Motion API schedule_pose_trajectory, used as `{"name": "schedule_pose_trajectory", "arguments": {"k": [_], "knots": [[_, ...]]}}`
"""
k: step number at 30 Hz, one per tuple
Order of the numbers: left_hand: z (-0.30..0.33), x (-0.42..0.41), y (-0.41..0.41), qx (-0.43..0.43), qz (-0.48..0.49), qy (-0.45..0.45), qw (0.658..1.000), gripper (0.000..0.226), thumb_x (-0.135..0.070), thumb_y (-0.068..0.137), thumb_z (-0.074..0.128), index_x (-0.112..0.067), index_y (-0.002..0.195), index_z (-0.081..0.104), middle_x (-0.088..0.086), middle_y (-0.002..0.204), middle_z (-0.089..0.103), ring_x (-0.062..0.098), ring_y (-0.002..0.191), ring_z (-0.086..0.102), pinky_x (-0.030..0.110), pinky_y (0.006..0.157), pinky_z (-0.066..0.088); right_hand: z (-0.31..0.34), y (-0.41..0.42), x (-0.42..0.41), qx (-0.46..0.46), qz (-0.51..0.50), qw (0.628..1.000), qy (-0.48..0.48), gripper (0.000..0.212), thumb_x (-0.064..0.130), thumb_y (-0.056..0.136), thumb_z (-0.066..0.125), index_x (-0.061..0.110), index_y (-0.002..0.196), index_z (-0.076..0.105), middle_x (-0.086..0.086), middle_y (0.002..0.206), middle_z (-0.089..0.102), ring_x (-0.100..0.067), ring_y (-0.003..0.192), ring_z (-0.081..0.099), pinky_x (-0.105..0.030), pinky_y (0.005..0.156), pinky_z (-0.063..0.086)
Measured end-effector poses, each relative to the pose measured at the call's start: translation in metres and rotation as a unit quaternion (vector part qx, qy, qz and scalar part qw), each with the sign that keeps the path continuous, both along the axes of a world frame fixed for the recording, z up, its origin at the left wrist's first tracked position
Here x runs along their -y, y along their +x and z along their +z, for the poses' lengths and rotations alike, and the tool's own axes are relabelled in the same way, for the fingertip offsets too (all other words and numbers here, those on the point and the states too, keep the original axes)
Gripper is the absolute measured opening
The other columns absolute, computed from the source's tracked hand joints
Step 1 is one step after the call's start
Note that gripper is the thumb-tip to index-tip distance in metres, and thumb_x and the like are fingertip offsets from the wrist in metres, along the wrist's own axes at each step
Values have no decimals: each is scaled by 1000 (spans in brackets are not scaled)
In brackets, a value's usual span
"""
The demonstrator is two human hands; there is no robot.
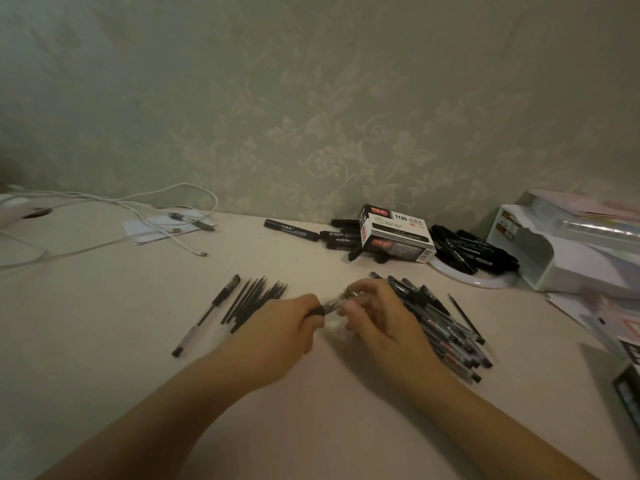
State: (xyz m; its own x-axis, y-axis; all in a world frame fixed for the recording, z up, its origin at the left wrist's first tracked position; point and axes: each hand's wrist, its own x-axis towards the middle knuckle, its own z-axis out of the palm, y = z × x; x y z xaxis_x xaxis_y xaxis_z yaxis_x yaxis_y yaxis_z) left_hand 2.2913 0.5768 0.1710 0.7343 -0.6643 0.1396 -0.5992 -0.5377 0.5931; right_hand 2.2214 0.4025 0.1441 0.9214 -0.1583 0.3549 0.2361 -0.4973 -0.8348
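Both hands meet over the middle of the pale table on one clear-barrelled pen. My left hand grips its black end, and my right hand pinches the clear barrel. The pen is blurred. To the right of my right hand lies a heap of clear black-ink pens. Left of my left hand lies a bunch of thin black refills, and beyond them a single capped pen.
Black markers and a marker box sit by the wall. More markers rest on a white round plate. A white desk organiser stands at the right, with papers below it. White cables trail at the back left.
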Motion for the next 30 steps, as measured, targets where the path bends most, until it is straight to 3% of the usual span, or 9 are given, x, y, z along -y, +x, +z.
{"name": "schedule_pose_trajectory", "arguments": {"k": [2,4,7,10,14,18,21,26,30], "knots": [[-2,1,-2,69,-39,34,996,13,-33,100,43,-29,91,52,-6,73,59,7,65,55,28,60,44,-2,1,2,-22,15,999,23,15,43,94,58,42,109,57,7,93,70,-11,85,68,-29,77,56],[-2,2,-4,82,-58,21,995,9,-40,98,45,-32,98,50,-10,65,51,3,59,50,22,53,35,-1,1,3,-23,23,999,10,5,32,95,61,34,98,65,1,87,71,-13,81,68,-31,76,55],[-3,3,-3,151,-37,29,987,17,-52,95,42,-35,98,40,-6,56,46,5,52,44,25,46,26,-1,1,4,-19,34,998,43,10,24,96,61,27,90,69,-3,79,70,-17,73,65,-25,69,53],[-5,6,-3,216,-2,46,975,19,-56,95,37,-36,95,38,-6,54,43,4,48,41,23,44,22,-1,1,3,-15,37,997,69,12,20,95,63,24,87,69,-1,69,66,-8,64,58,-18,63,46],[-8,11,0,218,37,66,973,39,-65,90,34,-30,78,43,-7,51,44,2,45,41,23,43,21,0,1,5,-7,30,995,96,10,16,94,64,18,87,70,-5,72,67,-7,67,59,-17,64,48],[-8,13,4,203,78,91,972,63,-77,82,26,-21,55,37,-3,48,41,6,43,39,25,43,22,0,0,4,0,-1,995,99,12,19,93,66,26,85,69,0,73,67,-11,69,62,-21,67,49],[-11,13,3,185,76,95,975,57,-76,83,31,-24,60,36,-4,52,44,5,46,42,25,44,23,-2,-2,1,8,-36,997,68,9,23,93,65,31,89,68,3,82,70,-9,75,66,-24,72,55],[-15,5,8,174,99,112,973,31,-58,93,40,-28,85,40,-7,69,51,12,66,55,28,52,39,-3,-3,0,8,-115,992,-45,7,27,91,68,31,91,63,13,84,68,3,84,63,-12,74,50],[-10,4,10,169,104,51,979,21,-47,96,44,-28,93,34,-12,65,46,4,58,48,24,47,33,-6,-3,-5,-2,-111,985,-130,10,28,90,69,25,82,62,9,79,65,-6,76,62,-26,72,53]]}}
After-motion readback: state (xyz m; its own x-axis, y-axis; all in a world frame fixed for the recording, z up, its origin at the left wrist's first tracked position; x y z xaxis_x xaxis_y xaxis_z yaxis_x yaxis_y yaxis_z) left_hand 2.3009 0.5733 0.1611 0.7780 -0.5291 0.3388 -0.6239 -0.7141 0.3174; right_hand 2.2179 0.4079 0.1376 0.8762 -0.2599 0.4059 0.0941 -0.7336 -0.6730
